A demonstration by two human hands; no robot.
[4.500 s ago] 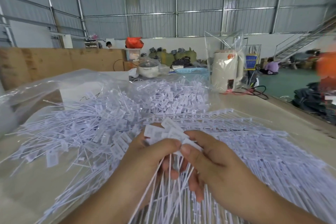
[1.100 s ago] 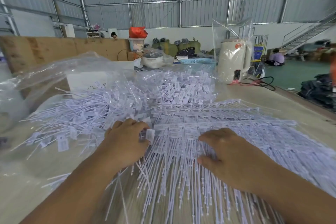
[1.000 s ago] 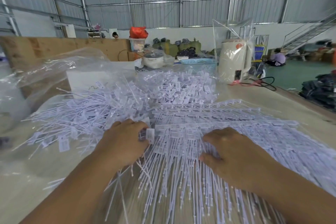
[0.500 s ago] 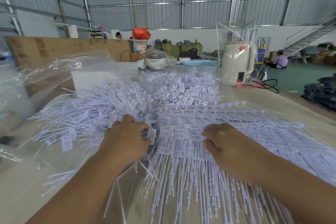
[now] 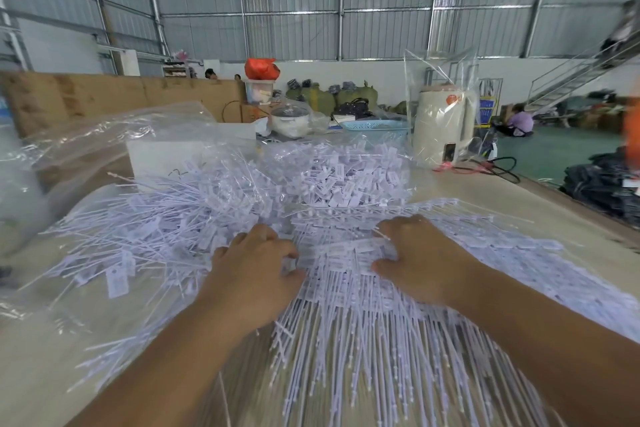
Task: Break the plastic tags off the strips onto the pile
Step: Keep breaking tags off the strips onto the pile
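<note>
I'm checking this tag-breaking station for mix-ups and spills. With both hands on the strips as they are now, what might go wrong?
1. The loose tag pile lies right against the unbroken strips; broken tags could get mixed back in among them.
2. The left hand and right hand grip many strips together; snapping them may scatter tags.
3. The strips' long tails reach toward the near table edge and might slide off.
</note>
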